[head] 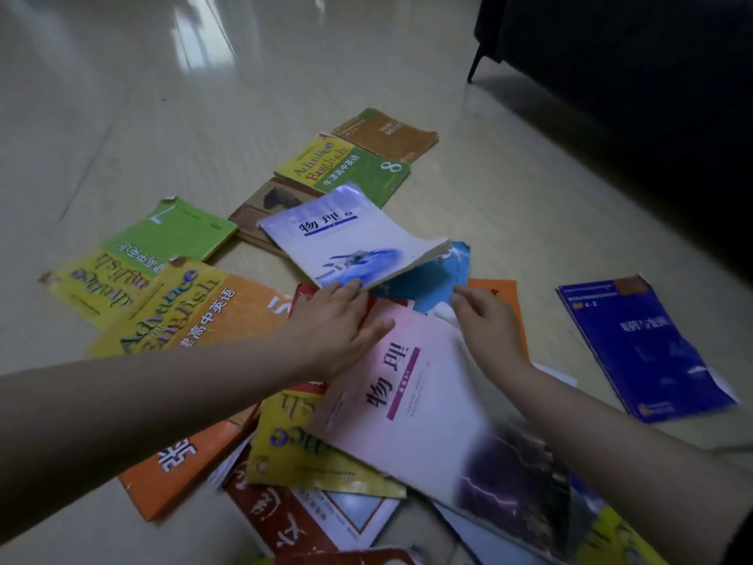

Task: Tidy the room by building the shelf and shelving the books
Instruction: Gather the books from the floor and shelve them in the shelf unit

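Fingers of our left hand [338,320] spread flat, tips under the white-blue physics book [350,242] tilted above the floor [142,116] pile; our right hand [487,324], loosely open and holding nothing, touches the pink physics book [407,401].

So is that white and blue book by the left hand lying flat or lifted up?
Lifted at one side. The white and blue book tilts, its page edges raised off the blue book beneath, while the left hand touches its near corner.

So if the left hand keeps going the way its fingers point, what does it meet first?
The left hand likely meets the white physics book; its fingertips already seem to be at that book's near edge.
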### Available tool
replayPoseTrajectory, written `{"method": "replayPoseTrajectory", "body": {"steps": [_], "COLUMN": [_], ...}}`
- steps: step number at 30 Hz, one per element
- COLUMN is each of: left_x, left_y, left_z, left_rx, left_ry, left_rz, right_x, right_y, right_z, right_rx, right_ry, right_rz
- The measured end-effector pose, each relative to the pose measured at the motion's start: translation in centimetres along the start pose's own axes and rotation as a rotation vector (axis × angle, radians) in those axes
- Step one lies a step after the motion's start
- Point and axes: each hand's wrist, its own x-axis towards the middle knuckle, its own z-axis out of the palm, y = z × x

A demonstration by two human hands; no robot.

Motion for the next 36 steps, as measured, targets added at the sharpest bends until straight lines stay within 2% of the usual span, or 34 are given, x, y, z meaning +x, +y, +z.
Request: {"method": "replayPoseTrajectory", "body": {"steps": [4, 7, 10, 12, 15, 18, 21, 24, 27, 31, 33, 36], "left_x": [-3.2, -5.8, -7.5, -7.5, -6.5, -5.7, -5.1, -4.7, -4.7, -4.9, -5.1, -5.6], "left_y": [3.8, 6.8, 8.9, 9.4, 9.3, 8.2, 6.3, 4.4, 3.9, 4.3, 4.4, 4.6], "left_z": [0.0, 0.5, 1.3, 1.9, 2.5, 2.1, 1.7, 2.5, 3.3, 3.6, 3.7, 4.1], "left_rx": [-0.021, 0.059, 0.056, -0.015, -0.188, -0.158, -0.165, -0.198, -0.240, -0.178, -0.122, -0.142], "left_ry": [-0.057, -0.075, -0.129, -0.140, -0.050, 0.020, 0.073, 0.040, -0.039, -0.264, -0.315, -0.289], "left_rz": [0.103, 0.202, 0.295, 0.356, 0.424, 0.363, 0.266, 0.149, 0.065, 0.057, 0.071, 0.066], "right_x": [-1.9, -2.7, -3.4, -3.9, -5.1, -6.3, -7.0, -7.5, -7.8, -7.5, -7.5, -7.1], "right_y": [-0.7, 0.0, 0.6, 1.3, 2.3, 3.3, 4.8, 6.1, 6.4, 6.6, 6.2, 6.0], "right_z": [-2.2, -2.8, -3.0, -3.3, -4.5, -6.4, -8.9, -10.5, -10.4, -9.8, -9.8, -9.6], "right_rx": [0.435, 0.557, 0.590, 0.423, 0.233, 0.182, 0.008, -0.169, -0.337, -0.520, -0.585, -0.702], "right_ry": [-0.150, -0.227, -0.152, -0.092, -0.069, -0.112, -0.196, -0.281, -0.281, -0.253, -0.206, -0.180], "right_rz": [0.405, 0.563, 0.642, 0.611, 0.478, 0.440, 0.383, 0.319, 0.277, 0.281, 0.304, 0.093]}}
